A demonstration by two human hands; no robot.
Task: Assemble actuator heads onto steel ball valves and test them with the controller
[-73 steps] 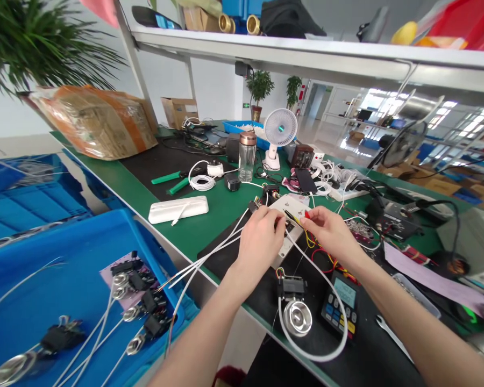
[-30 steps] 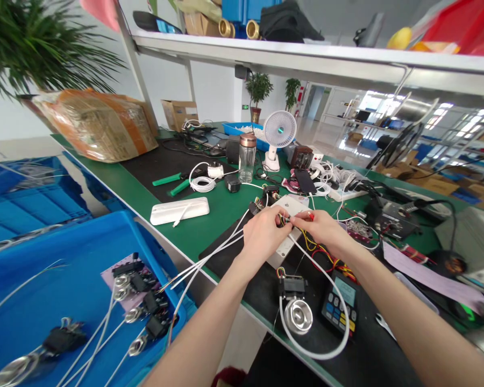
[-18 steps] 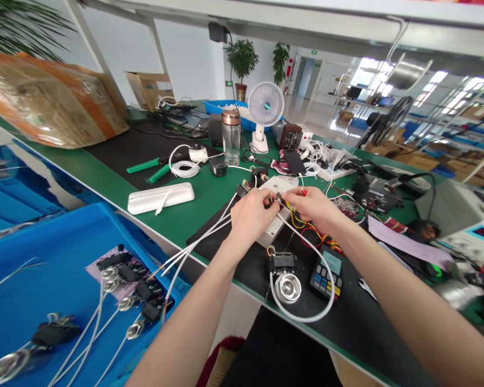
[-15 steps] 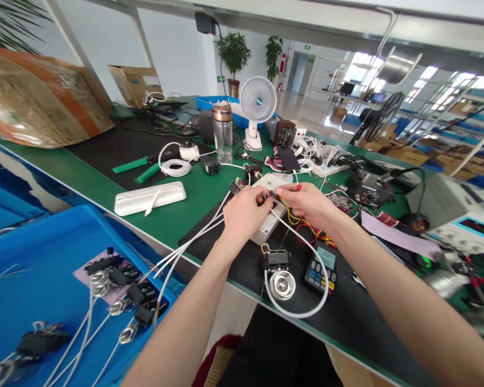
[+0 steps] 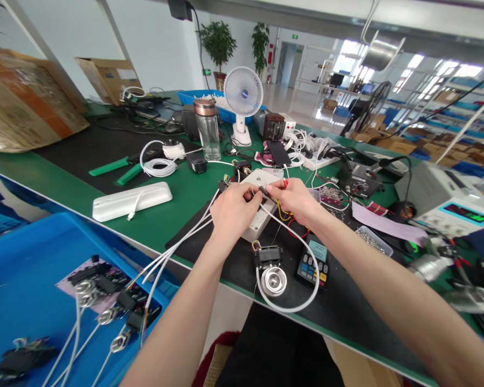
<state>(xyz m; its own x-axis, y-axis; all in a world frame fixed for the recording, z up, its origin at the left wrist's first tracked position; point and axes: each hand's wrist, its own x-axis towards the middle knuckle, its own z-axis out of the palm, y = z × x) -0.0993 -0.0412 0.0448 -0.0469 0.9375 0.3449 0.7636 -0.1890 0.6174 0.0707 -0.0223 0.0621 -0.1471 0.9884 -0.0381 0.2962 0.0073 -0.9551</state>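
Over a grey box, my two hands meet close together. My left hand is closed, pinching the end of a white cable; the fingertips hide the exact grip. In my right hand, thumb and fingers pinch a thin black piece beside that cable end. A red bit shows by the right fingers. The cable loops down to a part with a black housing and a round metal fitting. Right of it lies a handheld meter with a lit screen. Yellow and red wires run below my right hand.
A blue bin at lower left holds several similar cabled parts. Behind are a white case, green-handled pliers, a glass bottle and a small fan. To the right stand a power supply and a tray of small parts.
The whole view has shifted, with the bench things appearing further left. Both hands keep their pinch over the grey box, with little visible change between them.
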